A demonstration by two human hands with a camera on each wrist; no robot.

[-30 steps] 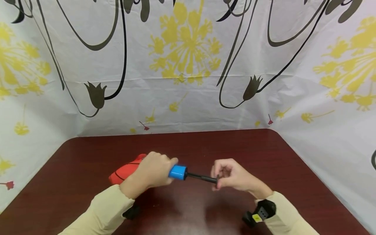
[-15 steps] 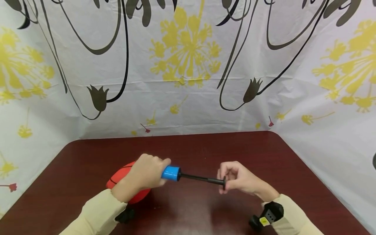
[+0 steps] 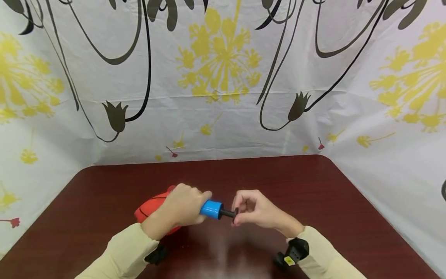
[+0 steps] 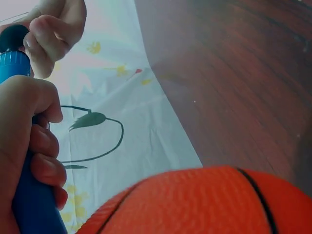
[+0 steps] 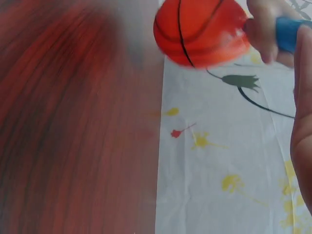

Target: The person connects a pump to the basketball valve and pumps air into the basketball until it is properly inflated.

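My left hand (image 3: 182, 205) grips the blue barrel of a hand pump (image 3: 210, 209), fingers wrapped round it. At the pump's far end my right hand (image 3: 256, 211) pinches the black plunger handle (image 3: 235, 214) between thumb and fingers. Only a short length of the black rod shows between barrel and handle. An orange-red ball with black lines (image 3: 153, 207) sits beyond the left hand at the pump's other end, partly hidden by that hand. In the right wrist view the ball (image 5: 200, 31) looks rounded, with a slightly dented side by the pump. The left wrist view shows the ball (image 4: 204, 202) close below.
A dark red-brown table (image 3: 278, 178) lies under both hands. White cloth with yellow and grey flower prints (image 3: 223, 128) hangs behind it and along both sides. Each wrist wears a black camera strap, the right one (image 3: 297, 250) with a yellow label.
The right hand first drew the plunger out to the right, then pushed it back left, so the rod is now mostly inside the barrel. Left hand and ball shifted left, then back right.
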